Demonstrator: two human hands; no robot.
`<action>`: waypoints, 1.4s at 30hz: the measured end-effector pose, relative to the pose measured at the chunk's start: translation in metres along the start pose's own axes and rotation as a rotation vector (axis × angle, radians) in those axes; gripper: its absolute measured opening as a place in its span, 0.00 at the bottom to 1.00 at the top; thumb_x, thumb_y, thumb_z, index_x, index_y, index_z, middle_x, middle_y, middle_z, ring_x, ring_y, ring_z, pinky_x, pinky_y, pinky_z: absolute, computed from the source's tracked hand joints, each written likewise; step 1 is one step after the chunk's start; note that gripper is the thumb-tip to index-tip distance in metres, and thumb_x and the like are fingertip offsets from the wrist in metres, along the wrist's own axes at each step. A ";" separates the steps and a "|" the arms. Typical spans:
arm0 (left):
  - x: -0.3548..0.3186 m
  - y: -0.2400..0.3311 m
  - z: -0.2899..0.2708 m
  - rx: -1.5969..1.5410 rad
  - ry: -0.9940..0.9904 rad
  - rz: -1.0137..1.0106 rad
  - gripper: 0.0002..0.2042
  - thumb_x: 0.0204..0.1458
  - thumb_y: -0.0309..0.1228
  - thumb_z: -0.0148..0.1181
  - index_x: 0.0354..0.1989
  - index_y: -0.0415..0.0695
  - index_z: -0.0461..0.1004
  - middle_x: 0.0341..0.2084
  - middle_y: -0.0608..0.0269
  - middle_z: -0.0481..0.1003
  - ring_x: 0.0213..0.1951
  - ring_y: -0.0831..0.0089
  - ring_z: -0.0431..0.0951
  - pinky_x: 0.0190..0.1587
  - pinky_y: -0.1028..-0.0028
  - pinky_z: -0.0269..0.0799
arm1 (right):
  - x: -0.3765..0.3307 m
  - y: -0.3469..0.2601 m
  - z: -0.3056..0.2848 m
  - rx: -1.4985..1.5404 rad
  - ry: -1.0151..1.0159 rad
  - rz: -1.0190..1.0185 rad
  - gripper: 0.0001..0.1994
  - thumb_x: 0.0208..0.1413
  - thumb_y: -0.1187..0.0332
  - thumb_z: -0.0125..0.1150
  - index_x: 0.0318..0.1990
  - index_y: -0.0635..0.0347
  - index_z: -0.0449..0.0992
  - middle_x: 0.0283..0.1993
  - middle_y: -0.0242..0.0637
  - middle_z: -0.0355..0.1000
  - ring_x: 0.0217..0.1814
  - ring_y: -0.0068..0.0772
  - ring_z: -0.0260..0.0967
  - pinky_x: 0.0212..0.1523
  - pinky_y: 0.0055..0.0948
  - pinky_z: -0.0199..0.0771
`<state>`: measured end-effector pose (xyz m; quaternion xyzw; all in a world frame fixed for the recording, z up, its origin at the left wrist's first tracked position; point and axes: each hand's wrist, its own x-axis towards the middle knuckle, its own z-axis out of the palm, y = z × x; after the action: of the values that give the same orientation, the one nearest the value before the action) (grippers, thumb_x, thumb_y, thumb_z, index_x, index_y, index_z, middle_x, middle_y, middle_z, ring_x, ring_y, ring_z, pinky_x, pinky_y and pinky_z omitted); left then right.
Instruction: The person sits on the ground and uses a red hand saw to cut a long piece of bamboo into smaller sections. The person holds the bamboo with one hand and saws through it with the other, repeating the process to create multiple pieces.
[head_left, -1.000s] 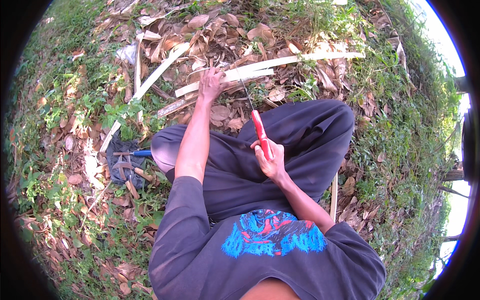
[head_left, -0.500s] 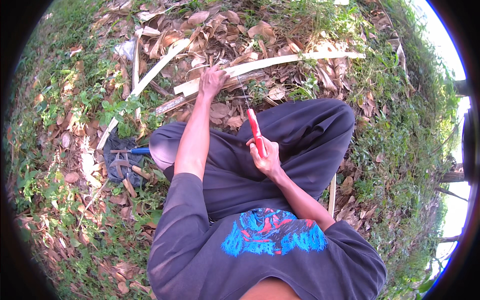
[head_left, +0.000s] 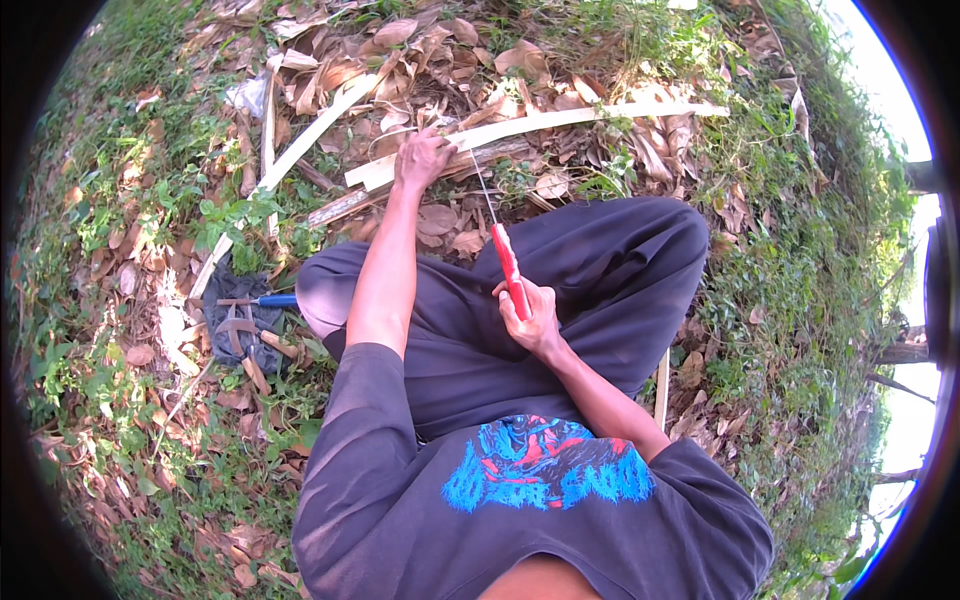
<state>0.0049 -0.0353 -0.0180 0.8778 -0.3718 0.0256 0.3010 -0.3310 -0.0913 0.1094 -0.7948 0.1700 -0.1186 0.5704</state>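
A long, pale wooden strip (head_left: 580, 117) lies across the ground in front of my folded legs, over a darker, rough piece of wood (head_left: 340, 208). My left hand (head_left: 424, 160) presses down on the strip near its left end, fingers closed around its edge. My right hand (head_left: 530, 318) is wrapped around the red handle (head_left: 508, 265) of a handsaw, held above my lap. From that handle the thin saw blade (head_left: 483, 185) points away from me. Its far end meets the strip just right of my left hand; how deep it sits in the wood cannot be made out.
Left of my knee, a dark cloth (head_left: 222, 345) bears several hand tools, one with a blue handle (head_left: 278, 300). Another pale strip (head_left: 310, 138) slants across the left side. A further strip (head_left: 662, 390) shows beside my right thigh. Dry leaves (head_left: 525, 62) and grass surround me.
My right hand and the red-handled saw have shifted very slightly toward me, the handle tilting a little. My left hand stays on the strip.
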 end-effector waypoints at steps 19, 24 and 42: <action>-0.004 0.010 -0.008 0.063 -0.055 0.011 0.26 0.51 0.46 0.66 0.61 0.60 0.73 0.44 0.64 0.78 0.47 0.60 0.76 0.53 0.60 0.69 | -0.007 -0.012 -0.008 0.043 0.071 -0.027 0.05 0.56 0.75 0.54 0.33 0.66 0.77 0.14 0.29 0.62 0.15 0.18 0.61 0.21 0.24 0.61; -0.004 0.013 -0.013 0.104 -0.127 0.006 0.29 0.49 0.46 0.69 0.61 0.59 0.72 0.44 0.63 0.77 0.48 0.60 0.76 0.54 0.59 0.69 | -0.007 -0.009 -0.007 0.040 0.072 -0.030 0.06 0.55 0.75 0.54 0.33 0.66 0.77 0.14 0.29 0.62 0.15 0.17 0.60 0.20 0.23 0.60; 0.012 0.010 -0.049 -0.359 -0.071 -0.218 0.18 0.57 0.44 0.60 0.38 0.39 0.79 0.27 0.55 0.77 0.28 0.61 0.79 0.37 0.64 0.74 | -0.021 -0.045 -0.031 0.243 0.143 0.047 0.07 0.55 0.75 0.54 0.34 0.69 0.77 0.16 0.25 0.63 0.17 0.13 0.57 0.20 0.20 0.57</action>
<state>0.0153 -0.0215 0.0306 0.8454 -0.2836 -0.1046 0.4404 -0.3562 -0.0966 0.1625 -0.7051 0.2132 -0.1811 0.6516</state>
